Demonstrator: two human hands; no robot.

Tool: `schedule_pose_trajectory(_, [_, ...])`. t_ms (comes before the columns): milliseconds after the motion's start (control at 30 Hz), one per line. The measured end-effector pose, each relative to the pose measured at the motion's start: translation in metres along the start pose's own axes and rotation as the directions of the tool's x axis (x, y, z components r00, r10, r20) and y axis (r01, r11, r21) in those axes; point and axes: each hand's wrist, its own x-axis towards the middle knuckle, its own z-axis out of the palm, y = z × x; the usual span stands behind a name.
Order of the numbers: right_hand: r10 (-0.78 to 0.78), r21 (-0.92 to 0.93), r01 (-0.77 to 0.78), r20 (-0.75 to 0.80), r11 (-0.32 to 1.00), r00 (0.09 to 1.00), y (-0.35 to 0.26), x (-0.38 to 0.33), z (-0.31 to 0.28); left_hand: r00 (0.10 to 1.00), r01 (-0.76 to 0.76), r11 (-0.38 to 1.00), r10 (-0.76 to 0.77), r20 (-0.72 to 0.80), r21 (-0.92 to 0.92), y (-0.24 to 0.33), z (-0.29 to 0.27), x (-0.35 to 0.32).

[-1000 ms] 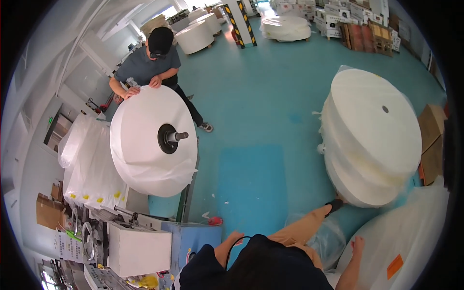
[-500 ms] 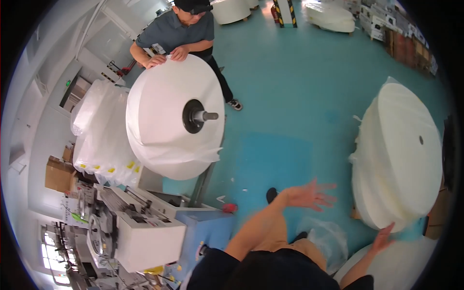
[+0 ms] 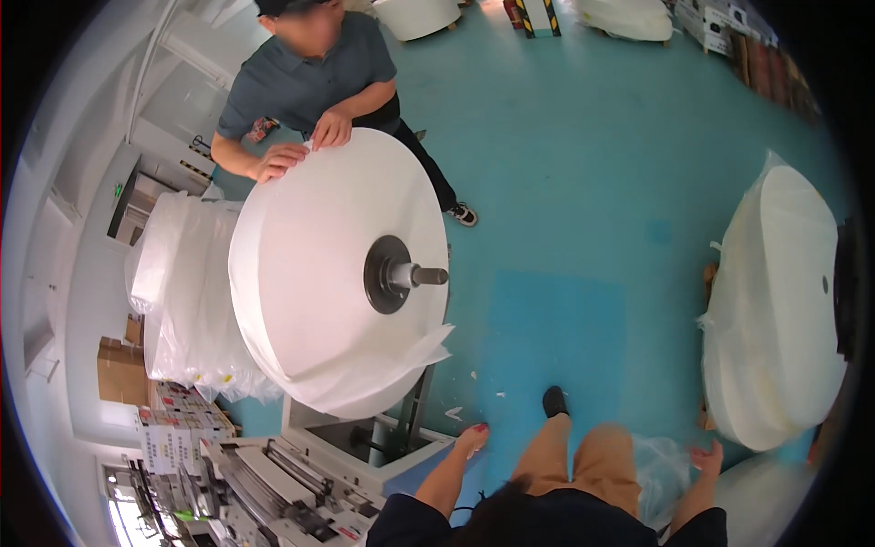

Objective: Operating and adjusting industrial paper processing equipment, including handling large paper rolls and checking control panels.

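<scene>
1. Presently, I find the white roll (image 3: 319, 246) beside the machine (image 3: 278, 483), co-worker's hands (image 3: 333, 129) atop it.
2. Right hand (image 3: 705, 459), right of the roll: loosely open, apparently empty. Left hand (image 3: 472, 441), below it: half-curled, contents I cannot tell.
3. Judged hazards: the roll's thin, ragged flap (image 3: 415, 356) could snag and tear; crumpled film (image 3: 658, 465), right of it, could cause slipping.
4. Hub (image 3: 376, 273): black, round; shaft (image 3: 425, 275): bare metal.

Plain white on the big roll (image 3: 314, 255), black on its hub (image 3: 375, 278), silver-grey on the shaft (image 3: 430, 276), and creamier white on the roll at the right (image 3: 779, 314). Teal green across the floor (image 3: 556, 173), brighter blue in its rectangular patch (image 3: 558, 319), with slanted black-and-yellow stripes along the white post (image 3: 538, 16). Slate grey on the co-worker's shirt (image 3: 305, 87), tan on the wearer's trousers (image 3: 603, 463).
</scene>
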Motion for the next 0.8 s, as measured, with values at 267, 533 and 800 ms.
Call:
schedule_pose_trajectory(267, [-0.439, -0.547, 0.429, 0.123, 0.718, 0.89, -0.063, -0.026, -0.014, 0.997, 0.058, 0.706, 0.0, 0.082, -0.706, -0.03, -0.041, 0.028])
schedule_pose_trajectory(533, [-0.494, -0.619, 0.506, 0.211, 0.6, 0.844, -0.115, -0.064, 0.038, 0.997, -0.074, 0.597, 0.06, -0.047, -0.799, -0.03, -0.027, 0.05])
schedule_pose_trajectory(800, [-0.119, -0.688, 0.012, 0.142, -0.725, 0.983, 0.025, -0.061, 0.097, 0.996, -0.038, 0.744, 0.081, 0.034, -0.667, -0.024, -0.001, 0.044])
